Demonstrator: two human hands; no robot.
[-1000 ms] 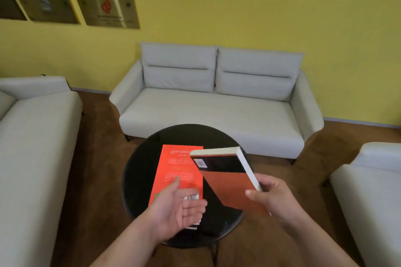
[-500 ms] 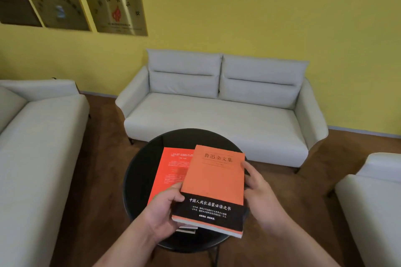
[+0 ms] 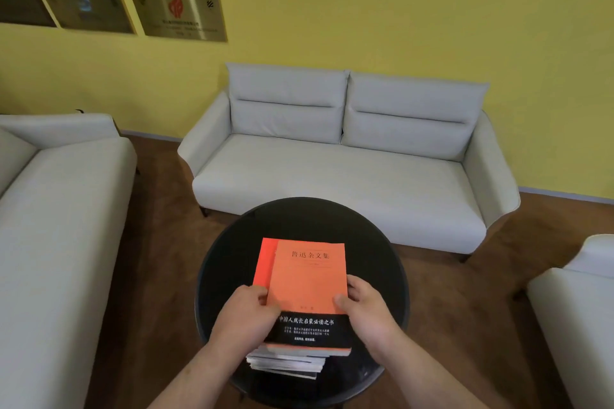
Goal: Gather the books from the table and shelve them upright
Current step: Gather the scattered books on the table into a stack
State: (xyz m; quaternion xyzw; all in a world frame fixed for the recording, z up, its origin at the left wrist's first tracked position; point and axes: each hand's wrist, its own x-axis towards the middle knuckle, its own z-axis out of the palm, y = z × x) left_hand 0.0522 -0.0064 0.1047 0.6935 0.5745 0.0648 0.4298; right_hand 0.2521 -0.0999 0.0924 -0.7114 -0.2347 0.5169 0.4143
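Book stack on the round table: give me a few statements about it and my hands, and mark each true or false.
1. The orange book lies on top of the stack on the round black table. True.
2. Only the right hand holds the books. False: the left hand grips the stack's left edge too.
3. The orange book stands upright. False: it lies flat, cover up.
4. A grey sofa stands beyond the table. True.

Both my hands forward, forearms converging.
My left hand (image 3: 246,312) pinches one edge of the orange book (image 3: 307,279), my right hand (image 3: 368,309) the opposite edge, thumbs on top.
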